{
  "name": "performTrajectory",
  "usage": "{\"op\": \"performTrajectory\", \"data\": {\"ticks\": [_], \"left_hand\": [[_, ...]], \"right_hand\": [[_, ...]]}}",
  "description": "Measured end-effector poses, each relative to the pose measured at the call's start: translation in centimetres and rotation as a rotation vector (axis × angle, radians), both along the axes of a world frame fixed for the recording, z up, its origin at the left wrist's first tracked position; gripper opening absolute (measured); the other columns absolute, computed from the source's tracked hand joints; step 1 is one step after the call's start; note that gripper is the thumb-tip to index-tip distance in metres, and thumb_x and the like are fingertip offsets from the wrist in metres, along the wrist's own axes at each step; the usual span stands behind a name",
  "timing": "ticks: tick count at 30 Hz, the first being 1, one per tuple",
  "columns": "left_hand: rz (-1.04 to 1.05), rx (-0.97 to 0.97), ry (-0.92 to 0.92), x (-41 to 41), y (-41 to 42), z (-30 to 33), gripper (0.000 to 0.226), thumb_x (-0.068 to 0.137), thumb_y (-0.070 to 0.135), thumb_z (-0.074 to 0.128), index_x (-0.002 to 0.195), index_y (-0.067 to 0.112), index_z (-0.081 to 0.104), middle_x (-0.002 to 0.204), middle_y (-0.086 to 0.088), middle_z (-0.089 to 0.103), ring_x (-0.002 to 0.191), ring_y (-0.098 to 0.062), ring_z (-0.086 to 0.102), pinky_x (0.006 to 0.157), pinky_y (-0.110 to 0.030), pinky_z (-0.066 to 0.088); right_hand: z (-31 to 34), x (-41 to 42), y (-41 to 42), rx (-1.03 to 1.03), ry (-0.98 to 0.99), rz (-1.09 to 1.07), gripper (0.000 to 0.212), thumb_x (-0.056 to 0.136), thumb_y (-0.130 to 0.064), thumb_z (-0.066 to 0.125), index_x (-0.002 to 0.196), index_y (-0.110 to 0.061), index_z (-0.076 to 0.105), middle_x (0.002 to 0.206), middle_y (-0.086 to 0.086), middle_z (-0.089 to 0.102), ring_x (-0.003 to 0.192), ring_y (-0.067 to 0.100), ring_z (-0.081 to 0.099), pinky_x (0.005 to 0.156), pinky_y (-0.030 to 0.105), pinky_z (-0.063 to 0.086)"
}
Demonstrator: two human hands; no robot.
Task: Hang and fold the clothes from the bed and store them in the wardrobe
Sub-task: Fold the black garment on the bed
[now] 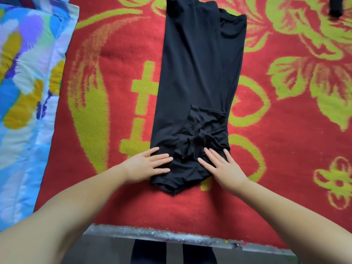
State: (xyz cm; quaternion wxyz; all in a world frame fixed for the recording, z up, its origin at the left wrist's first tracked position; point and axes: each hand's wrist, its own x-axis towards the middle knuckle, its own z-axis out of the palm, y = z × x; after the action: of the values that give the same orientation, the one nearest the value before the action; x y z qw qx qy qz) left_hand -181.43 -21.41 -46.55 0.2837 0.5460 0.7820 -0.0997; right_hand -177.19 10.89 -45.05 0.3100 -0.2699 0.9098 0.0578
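While both hands are pressed flat on it, the long black stretchy garment (198, 73) lies folded lengthwise into a narrow strip down the middle of the red woven blanket with yellow-green floral patterns (285, 121), which covers the bed. The near end of the garment is bunched and wrinkled, with a sleeve-like flap folded over on top, though it's hard to say exactly what kind of clothing it is since it's all black and the folds blur together. The left hand (146, 164) rests with fingers straight and spread on the garment's near-left corner, half on the blanket. The right hand (221, 166) lies the same way, fingers straight and apart, on the near-right corner. Neither hand is gripping anything, just palms down. Off to the left sits a quilt with blue, white and mustard splotches (26, 82), touching the blanket's edge. Another small black item (336, 8) peeks in at the top right corner.
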Motion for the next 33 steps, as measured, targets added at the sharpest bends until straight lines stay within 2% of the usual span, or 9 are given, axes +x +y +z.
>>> {"op": "performTrajectory", "data": {"ticks": [5, 8, 10, 15, 17, 20, 25, 29, 33], "left_hand": [[0.395, 0.447, -0.026, 0.9, 2.7, 1.1, 0.045, 0.071, -0.005, 0.065, 0.114, 0.009, 0.067, 0.126, -0.008, 0.064, 0.117, -0.022, 0.06, 0.111, -0.049, 0.027], [0.487, 0.184, -0.305, 3.0, 2.7, 2.6, 0.041, 0.09, 0.007, 0.045, 0.127, 0.016, 0.056, 0.127, -0.005, 0.062, 0.124, -0.019, 0.051, 0.116, -0.027, 0.018], [0.586, 0.046, -0.55, 3.6, 2.9, 3.9, 0.03, 0.092, 0.011, 0.042, 0.115, 0.02, 0.059, 0.116, -0.005, 0.065, 0.112, -0.02, 0.055, 0.095, -0.027, 0.037], [1.268, 0.299, -1.164, -1.4, 3.1, 7.6, 0.027, 0.09, 0.0, 0.045, 0.071, 0.019, 0.05, 0.062, 0.006, 0.04, 0.061, -0.012, 0.032, 0.056, -0.027, 0.023], [1.395, 0.43, -1.111, -4.9, 3.2, 8.4, 0.026, 0.095, -0.002, 0.044, 0.082, 0.017, 0.058, 0.06, 0.012, 0.051, 0.056, -0.007, 0.04, 0.053, -0.021, 0.03], [1.572, 0.72, -0.912, -10.6, 4.8, 9.0, 0.018, 0.099, 0.006, 0.046, 0.095, 0.017, 0.06, 0.07, 0.012, 0.064, 0.061, 0.001, 0.057, 0.056, -0.013, 0.043], [1.386, 0.533, 0.12, -12.6, 8.3, 6.2, 0.053, 0.093, 0.017, 0.051, 0.144, 0.008, 0.036, 0.145, -0.013, 0.044, 0.133, -0.026, 0.042, 0.108, -0.038, 0.032], [0.65, 0.283, 0.069, -6.1, 9.7, 2.8, 0.086, 0.085, 0.037, 0.051, 0.153, 0.02, 0.002, 0.161, -0.007, -0.001, 0.148, -0.02, 0.001, 0.118, -0.051, 0.008], [0.543, 0.049, 0.028, -4.5, 8.0, -0.1, 0.111, 0.076, 0.039, 0.055, 0.136, 0.032, -0.039, 0.149, -0.005, -0.038, 0.142, -0.02, -0.028, 0.116, -0.049, -0.01]], "right_hand": [[0.8, -0.6, -0.3, -0.025, -0.041, -0.02, 0.068, 0.094, -0.006, 0.035, 0.154, -0.029, 0.01, 0.162, 0.006, 0.001, 0.149, 0.021, -0.001, 0.118, 0.046, -0.005], [2.1, 0.3, 0.1, -0.005, -0.228, 0.047, 0.064, 0.097, -0.007, 0.032, 0.153, -0.03, 0.014, 0.162, 0.003, 0.005, 0.149, 0.02, 0.001, 0.118, 0.044, -0.001], [3.6, 0.5, -0.1, -0.042, -0.444, 0.063, 0.062, 0.097, -0.005, 0.031, 0.152, -0.031, 0.022, 0.161, 0.002, 0.013, 0.148, 0.019, 0.01, 0.118, 0.039, 0.009], [8.6, -4.1, 0.4, -0.306, -0.663, -0.3, 0.06, 0.085, 0.003, 0.038, 0.134, -0.026, 0.056, 0.114, -0.021, 0.066, 0.094, -0.007, 0.061, 0.074, -0.001, 0.035], [9.6, -7.7, 1.5, -0.403, -0.52, -0.474, 0.054, 0.083, 0.009, 0.04, 0.127, -0.014, 0.061, 0.097, -0.026, 0.067, 0.074, -0.013, 0.058, 0.065, -0.007, 0.031], [9.2, -12.6, 2.6, -0.453, -0.134, -0.642, 0.037, 0.088, 0.003, 0.048, 0.12, -0.008, 0.063, 0.117, 0.007, 0.067, 0.103, 0.016, 0.059, 0.082, 0.008, 0.037], [6.2, -14.2, 0.8, -0.361, 0.305, -0.706, 0.047, 0.093, -0.017, 0.051, 0.139, -0.013, 0.044, 0.139, 0.011, 0.049, 0.127, 0.032, 0.044, 0.102, 0.045, 0.038], [3.5, -8.3, -2.2, -0.189, 0.129, -0.341, 0.081, 0.087, -0.036, 0.055, 0.154, -0.019, 0.011, 0.161, 0.011, 0.005, 0.148, 0.028, 0.001, 0.116, 0.059, 0.011], [1.0, -5.6, -1.0, 0.007, 0.017, -0.226, 0.105, 0.086, -0.043, 0.059, 0.147, -0.03, -0.025, 0.156, 0.01, -0.028, 0.143, 0.035, -0.026, 0.111, 0.065, -0.006]]}}
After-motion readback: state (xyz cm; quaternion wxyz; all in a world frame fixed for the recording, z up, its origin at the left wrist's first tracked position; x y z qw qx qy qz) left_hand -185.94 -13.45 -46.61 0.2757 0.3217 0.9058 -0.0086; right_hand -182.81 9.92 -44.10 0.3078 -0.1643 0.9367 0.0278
